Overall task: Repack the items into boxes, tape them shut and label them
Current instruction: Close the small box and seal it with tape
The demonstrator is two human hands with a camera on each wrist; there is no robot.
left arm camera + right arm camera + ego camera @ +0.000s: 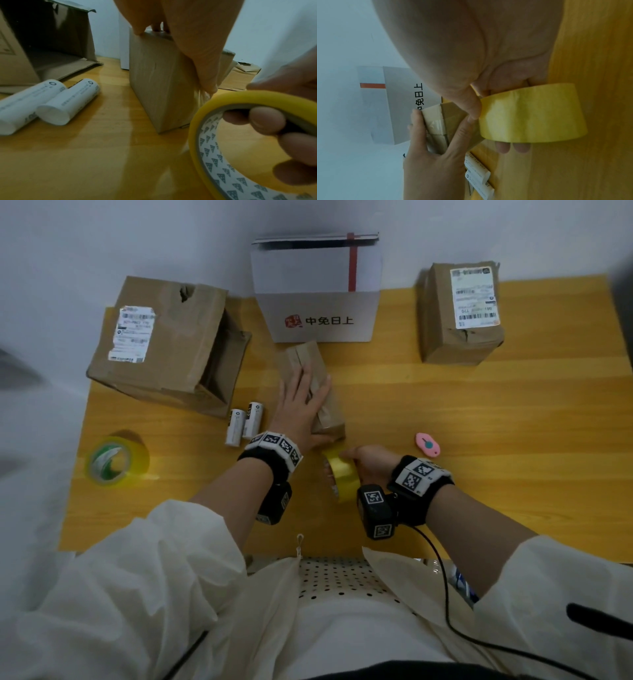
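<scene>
Taping is in hand: near the middle of the table (pixel 479 412), the left hand (pixel 301 402) lies flat with straight fingers on the small box (pixel 327 409), while the right hand (pixel 371 465) grips the tape roll (pixel 340 475) just beside the box's near end. Next, I judge, the strip needs drawing along the seam under tension

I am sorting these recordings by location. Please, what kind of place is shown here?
Probably a small parcel-packing desk, in a home or office. On the yellow wooden table stand worn cardboard boxes with shipping labels, a spare tape roll and a pink cutter, against a plain white wall.
</scene>
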